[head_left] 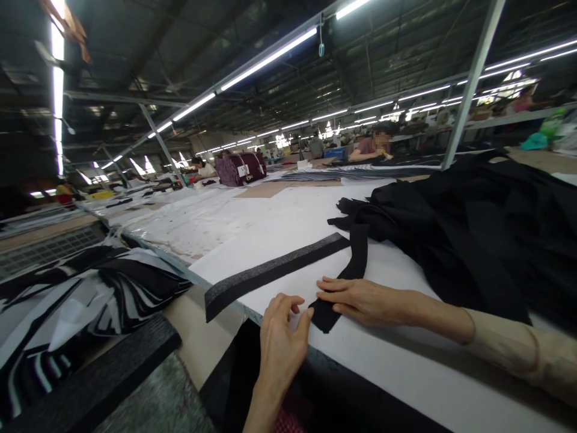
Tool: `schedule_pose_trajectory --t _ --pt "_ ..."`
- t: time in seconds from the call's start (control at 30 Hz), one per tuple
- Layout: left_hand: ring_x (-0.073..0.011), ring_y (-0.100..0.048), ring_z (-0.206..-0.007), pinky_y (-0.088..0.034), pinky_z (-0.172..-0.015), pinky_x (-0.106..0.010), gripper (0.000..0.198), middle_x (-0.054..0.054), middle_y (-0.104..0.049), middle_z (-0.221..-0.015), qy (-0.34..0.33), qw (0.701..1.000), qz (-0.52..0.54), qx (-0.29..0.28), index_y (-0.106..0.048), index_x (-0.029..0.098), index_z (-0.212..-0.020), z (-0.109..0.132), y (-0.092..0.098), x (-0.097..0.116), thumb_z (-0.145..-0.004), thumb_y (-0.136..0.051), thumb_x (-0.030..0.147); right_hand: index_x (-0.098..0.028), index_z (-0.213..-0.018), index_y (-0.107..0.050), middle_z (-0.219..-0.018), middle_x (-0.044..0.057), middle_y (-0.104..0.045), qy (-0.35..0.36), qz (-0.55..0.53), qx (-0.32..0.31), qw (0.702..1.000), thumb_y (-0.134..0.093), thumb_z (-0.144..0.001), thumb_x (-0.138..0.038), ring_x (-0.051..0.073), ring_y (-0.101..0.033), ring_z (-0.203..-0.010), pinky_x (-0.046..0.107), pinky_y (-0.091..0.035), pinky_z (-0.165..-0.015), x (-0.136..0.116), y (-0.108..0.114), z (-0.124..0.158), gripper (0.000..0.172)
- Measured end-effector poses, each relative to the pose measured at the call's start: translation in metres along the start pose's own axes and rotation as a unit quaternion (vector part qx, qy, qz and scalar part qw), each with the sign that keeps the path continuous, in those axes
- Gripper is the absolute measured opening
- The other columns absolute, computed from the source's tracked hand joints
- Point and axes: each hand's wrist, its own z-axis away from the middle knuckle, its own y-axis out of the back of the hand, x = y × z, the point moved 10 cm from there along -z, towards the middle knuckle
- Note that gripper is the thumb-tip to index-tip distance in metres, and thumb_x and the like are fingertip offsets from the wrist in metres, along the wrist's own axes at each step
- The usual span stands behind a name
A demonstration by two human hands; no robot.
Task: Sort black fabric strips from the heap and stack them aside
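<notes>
My right hand (365, 300) lies flat, with its fingertips resting on the lower end of a narrow black fabric strip (356, 258). That strip runs up the white table top (406, 367) towards a heap of black cloth (469, 234). My left hand (280, 343) is at the table's near edge, its fingers raised and its thumb side beside the same strip's end. A wider dark grey strip (274, 275) with a fuzzy surface lies diagonally to the left of both hands, and its upper end meets the black strip.
Black-and-white patterned cloth (97, 294) lies at the left, below the table edge. Farther along are long tables with spread fabric, maroon bags (240, 168), and a seated co-worker (367, 147). Steel posts (473, 84) rise at the right.
</notes>
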Motion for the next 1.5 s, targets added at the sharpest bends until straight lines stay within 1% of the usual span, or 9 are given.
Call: schedule_pose_trajectory --t 0.43,0.67,0.8,0.9,1.0,1.07,1.3,1.4,1.5 --pt "-0.0172 -0.050 -0.075 -0.038 -0.070 -0.032 0.024 -0.002 -0.055 -0.075 -0.110 0.979 -0.172 -0.014 -0.061 0.020 -0.079 0.011 -0.005 0.020 -0.087 -0.040 0.012 -0.024 -0.134 -0.042 -0.143 0.012 -0.029 -0.007 -0.005 -0.047 0.999 -0.039 -0.092 -0.037 0.031 -0.022 -0.132 0.049 -0.027 -0.104 -0.011 -0.005 -0.005 0.044" --pt "-0.0177 -0.052 -0.083 -0.043 -0.074 -0.031 0.019 -0.003 -0.059 -0.084 -0.075 0.990 -0.101 -0.055 -0.059 0.019 -0.083 -0.026 0.016 -0.007 -0.087 -0.040 0.017 -0.029 -0.133 -0.043 -0.143 0.013 -0.030 0.030 -0.003 -0.067 0.997 -0.043 -0.091 -0.041 0.034 -0.010 -0.133 0.058 -0.014 -0.104 -0.039 -0.006 -0.001 0.044" --pt "-0.0216 -0.049 -0.102 -0.040 -0.083 -0.037 0.028 -0.006 -0.059 -0.109 -0.120 0.966 -0.213 -0.089 -0.057 0.021 -0.111 -0.056 -0.008 -0.015 -0.088 -0.041 0.021 -0.025 -0.100 -0.069 -0.116 0.006 -0.060 0.115 -0.077 -0.069 0.988 -0.037 -0.093 -0.039 0.023 -0.035 -0.127 0.046 -0.012 -0.110 -0.064 0.014 0.009 0.036" --pt "-0.0222 -0.048 -0.105 -0.037 -0.084 -0.038 0.029 -0.005 -0.058 -0.113 -0.107 0.951 -0.268 -0.110 -0.058 0.026 -0.113 -0.068 -0.017 -0.029 -0.088 -0.043 0.027 -0.020 -0.089 -0.070 -0.094 0.005 -0.068 0.056 -0.050 0.054 0.996 -0.031 -0.095 -0.037 0.020 -0.049 -0.115 0.041 -0.017 -0.110 -0.042 0.033 0.004 0.042" --pt "-0.0208 -0.051 -0.100 -0.034 -0.085 -0.037 0.025 -0.003 -0.061 -0.107 -0.065 0.948 -0.297 -0.098 -0.062 0.027 -0.103 -0.070 0.001 -0.054 -0.087 -0.043 0.028 -0.012 -0.123 -0.053 -0.130 0.017 -0.047 -0.126 0.063 0.170 0.975 -0.039 -0.091 -0.039 0.032 -0.031 -0.128 0.054 -0.017 -0.106 0.015 0.036 0.007 0.044" --pt "-0.0212 -0.052 -0.098 -0.033 -0.085 -0.038 0.022 -0.002 -0.062 -0.104 -0.025 0.945 -0.318 -0.079 -0.063 0.026 -0.096 -0.070 0.024 -0.075 -0.087 -0.043 0.029 -0.007 -0.134 -0.039 -0.141 0.023 -0.028 -0.174 0.079 0.140 0.972 -0.039 -0.090 -0.042 0.037 -0.016 -0.132 0.057 -0.018 -0.105 0.036 0.019 0.009 0.056" --pt "-0.0245 -0.053 -0.095 -0.031 -0.087 -0.043 0.029 -0.006 -0.061 -0.095 0.056 0.918 -0.390 -0.053 -0.062 0.022 -0.089 -0.085 0.057 -0.120 -0.086 -0.043 0.043 -0.017 -0.140 -0.029 -0.144 0.008 -0.030 0.145 -0.081 -0.057 0.984 -0.040 -0.087 -0.018 0.019 -0.020 -0.134 0.039 -0.013 -0.111 -0.044 -0.002 0.004 0.054" --pt "-0.0277 -0.050 -0.102 -0.032 -0.088 -0.045 0.030 -0.010 -0.057 -0.103 0.030 0.921 -0.384 -0.056 -0.060 0.022 -0.106 -0.092 0.041 -0.113 -0.087 -0.044 0.038 -0.016 -0.141 -0.027 -0.144 0.007 -0.030 0.092 -0.074 -0.050 0.992 -0.039 -0.085 -0.015 0.019 -0.019 -0.134 0.040 -0.012 -0.112 -0.013 0.008 0.011 0.057" --pt "-0.0251 -0.048 -0.107 -0.036 -0.088 -0.038 0.028 -0.011 -0.051 -0.118 0.005 0.937 -0.338 -0.088 -0.060 0.019 -0.108 -0.093 0.025 -0.108 -0.088 -0.041 0.028 -0.015 -0.140 -0.029 -0.143 0.005 -0.031 -0.033 -0.012 -0.008 0.999 -0.039 -0.083 -0.016 0.021 -0.026 -0.132 0.041 -0.019 -0.111 0.071 0.021 0.033 0.058"
